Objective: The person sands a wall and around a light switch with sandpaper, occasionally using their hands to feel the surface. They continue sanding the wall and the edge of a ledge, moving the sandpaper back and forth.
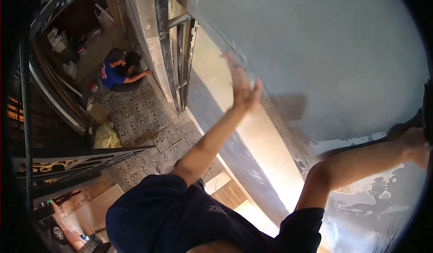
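My left hand (243,92) is raised with its fingers stretched out and a little blurred by motion. In this view it overlaps the pale edge strip (214,70) beside the grey plastered surface (306,50), and nothing shows in it. Off to the far right, my right hand (416,145) is at the edge of the picture, close to the same surface and partly cut off. A narrow dark shape (427,113) lies just above it; I cannot tell whether the fingers hold it. Patchy white filler (372,192) marks the surface below my right forearm.
A metal frame (173,41) stands left of my left hand. Far below, a person in a blue shirt (112,72) crouches on the patterned tile floor (135,113) by the wall. A yellowish bag (107,135), a cardboard box (97,111) and a dark railing (103,156) are at the left.
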